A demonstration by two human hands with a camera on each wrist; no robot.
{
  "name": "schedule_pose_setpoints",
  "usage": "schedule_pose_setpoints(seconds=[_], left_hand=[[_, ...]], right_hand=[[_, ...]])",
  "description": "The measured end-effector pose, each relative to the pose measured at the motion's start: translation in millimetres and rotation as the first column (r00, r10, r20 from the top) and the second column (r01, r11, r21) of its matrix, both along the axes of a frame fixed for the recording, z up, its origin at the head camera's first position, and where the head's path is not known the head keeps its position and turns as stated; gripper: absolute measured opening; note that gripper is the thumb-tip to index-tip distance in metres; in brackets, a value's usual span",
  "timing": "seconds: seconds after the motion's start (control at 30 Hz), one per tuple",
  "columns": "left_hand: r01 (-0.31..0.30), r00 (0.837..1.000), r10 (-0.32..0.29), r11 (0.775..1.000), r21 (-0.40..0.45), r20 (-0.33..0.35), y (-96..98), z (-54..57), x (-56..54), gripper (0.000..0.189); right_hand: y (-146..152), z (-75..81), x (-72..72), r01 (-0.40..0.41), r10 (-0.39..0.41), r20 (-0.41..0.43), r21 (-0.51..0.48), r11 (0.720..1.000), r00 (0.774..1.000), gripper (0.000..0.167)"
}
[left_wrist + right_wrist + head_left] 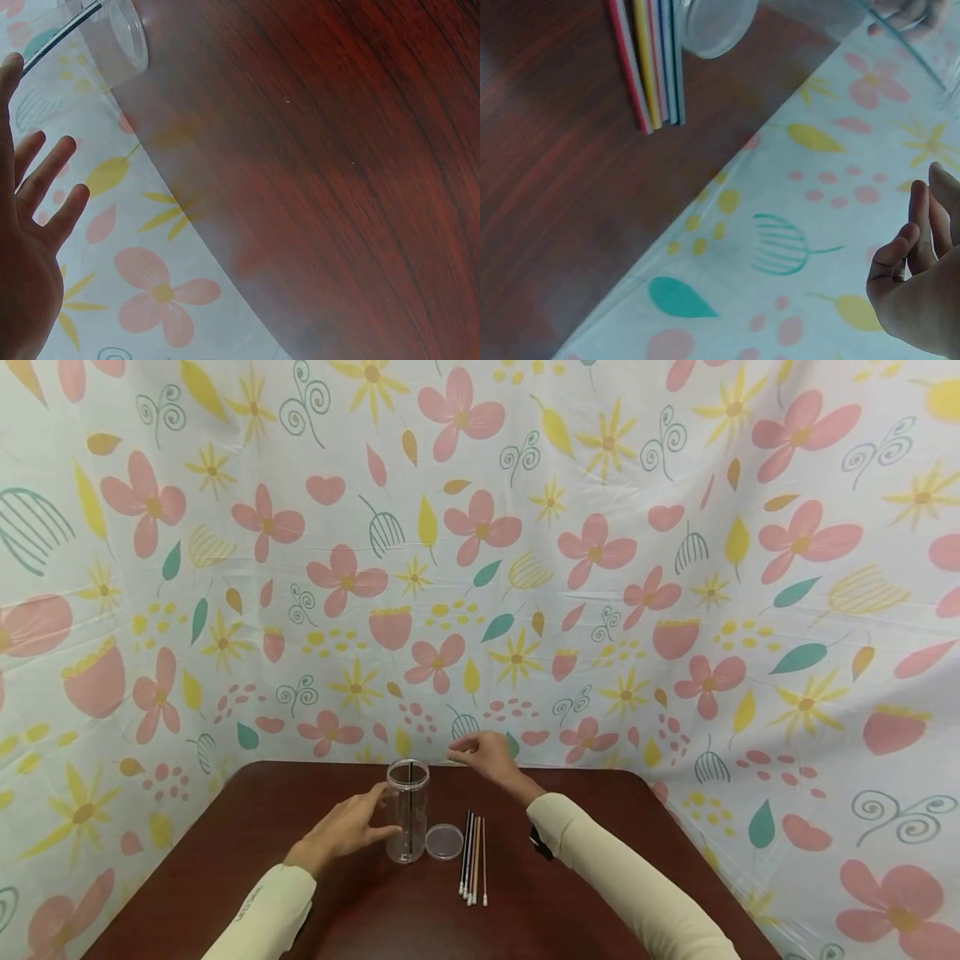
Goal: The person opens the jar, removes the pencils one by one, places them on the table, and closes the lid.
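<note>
A clear cylindrical jar [407, 839] stands upright on the table with its mouth uncovered. One dark pencil [410, 810] stands inside it. My left hand [348, 827] is at the jar's left side, thumb in front; the left wrist view shows its fingers spread and fairly straight beside the clear wall. Above and right of the jar's mouth is my right hand [487, 756], fingers loosely bent, with nothing in them. The round clear lid [445, 842] lies flat just right of the jar. Several pencils [472, 860] with white eraser ends lie side by side right of the lid.
All of this is on a dark red-brown wooden table [360, 914]. A white cloth [480, 568] printed with flowers and leaves hangs behind the far edge and along both sides.
</note>
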State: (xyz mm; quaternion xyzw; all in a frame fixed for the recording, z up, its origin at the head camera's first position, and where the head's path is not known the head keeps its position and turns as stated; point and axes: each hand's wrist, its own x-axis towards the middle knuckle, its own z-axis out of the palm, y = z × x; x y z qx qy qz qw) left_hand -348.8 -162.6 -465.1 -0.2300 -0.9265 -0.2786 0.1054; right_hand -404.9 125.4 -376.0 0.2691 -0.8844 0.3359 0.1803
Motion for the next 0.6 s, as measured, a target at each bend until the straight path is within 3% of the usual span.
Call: schedule_pose_setpoints(seconds=[0.3,0.6], left_hand=[[0.015,1.0,-0.015,1.0,-0.003,-0.002,-0.9,-0.4,-1.9,0.066],[0.016,1.0,-0.016,1.0,-0.009,0.013,-0.6,2.8,-1.5,0.068]], right_hand=[[-30,11.9,8.9,-0.083,0.087,-0.054,0.064,0.994,0.995,0.018],[-47,13.4,11.4,-0.132,0.135,-0.026,0.086,0.987,0.99,0.015]])
